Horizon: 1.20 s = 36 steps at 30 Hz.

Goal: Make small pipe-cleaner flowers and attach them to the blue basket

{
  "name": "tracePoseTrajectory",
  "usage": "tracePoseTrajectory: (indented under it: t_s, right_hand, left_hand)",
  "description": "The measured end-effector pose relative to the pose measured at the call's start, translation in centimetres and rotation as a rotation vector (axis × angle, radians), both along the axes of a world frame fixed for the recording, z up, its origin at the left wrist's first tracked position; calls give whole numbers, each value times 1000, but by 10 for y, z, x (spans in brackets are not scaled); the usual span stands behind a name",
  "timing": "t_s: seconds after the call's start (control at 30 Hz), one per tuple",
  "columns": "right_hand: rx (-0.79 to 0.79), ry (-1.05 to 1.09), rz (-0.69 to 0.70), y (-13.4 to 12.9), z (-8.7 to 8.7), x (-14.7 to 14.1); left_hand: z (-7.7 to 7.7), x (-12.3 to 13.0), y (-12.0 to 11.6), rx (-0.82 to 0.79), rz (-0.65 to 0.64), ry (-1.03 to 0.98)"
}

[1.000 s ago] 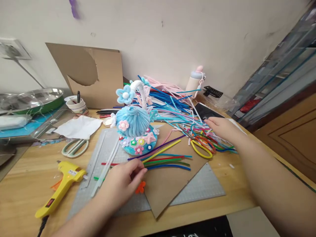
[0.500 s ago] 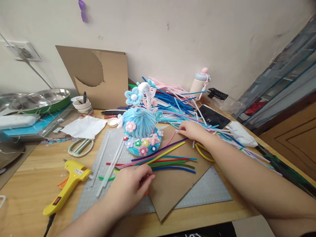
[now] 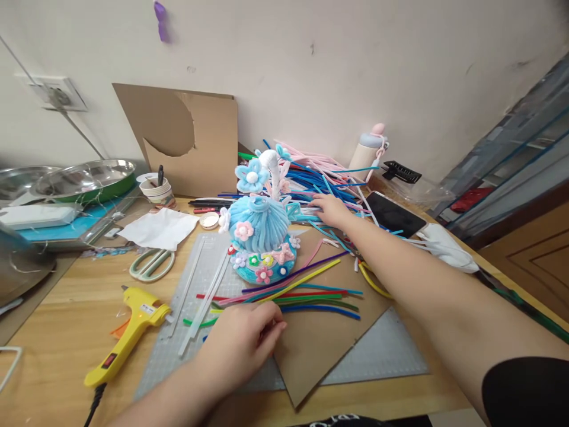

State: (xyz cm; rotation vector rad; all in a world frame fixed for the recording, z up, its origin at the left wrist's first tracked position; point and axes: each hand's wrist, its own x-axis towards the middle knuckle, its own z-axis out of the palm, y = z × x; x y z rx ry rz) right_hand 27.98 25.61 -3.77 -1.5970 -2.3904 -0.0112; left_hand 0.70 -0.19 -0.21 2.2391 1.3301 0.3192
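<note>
My right hand (image 3: 331,210) reaches into the heap of pipe cleaners (image 3: 315,181) behind the decorated piece, its fingers stretched out over white and light blue stems. Lower down, my left hand (image 3: 249,335) rests with curled fingers over the near ends of a row of coloured pipe cleaners (image 3: 320,302); whatever it may hold is hidden. Between the hands stands a fuzzy blue piece (image 3: 258,222) with a gathered dome, small flowers round its base and a white curved stem. A large light blue flower (image 3: 252,177) hangs from that stem.
A yellow glue gun (image 3: 133,332), clear glue sticks (image 3: 207,302) and green-handled scissors (image 3: 152,264) lie to the left. Brown cardboard (image 3: 306,362) covers part of the grey cutting mat (image 3: 373,350). A phone (image 3: 395,213) and a bottle (image 3: 367,154) are at the right.
My right hand has moved away from the cardboard's far edge, further back into the pipe-cleaner heap, and its fingers have stretched out. A pink stem with a white end now lies uncovered. My left hand stays curled.
</note>
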Motion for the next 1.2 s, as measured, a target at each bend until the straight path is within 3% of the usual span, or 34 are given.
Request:
tracePoseTrajectory:
  t_s: [0.27, 0.47, 0.67, 0.8, 0.93, 1.07, 1.13, 1.2]
  right_hand:
    - [37, 86, 2, 8, 2, -3]
    - [27, 314, -125, 11, 9, 15]
    - [0, 590, -214, 13, 16, 10]
    - [-44, 877, -269, 11, 30, 4]
    - [-91, 1179, -241, 4, 61, 2]
    - [-29, 1466, -184, -23, 102, 3]
    - [-7, 1578, -142, -56, 117, 2]
    - [-34, 1646, -114, -104, 121, 3]
  left_hand:
    - [1, -2, -5, 11, -42, -13]
    - [0, 0, -7, 77, -100, 3]
    - [-1, 0, -6, 87, -109, 19]
    - [0, 0, -6, 88, -112, 28]
    - [1, 0, -6, 97, -109, 33]
    - [1, 0, -7, 101, -113, 21]
    - [2, 0, -8, 89, -102, 5]
    - [3, -1, -8, 51, -82, -34]
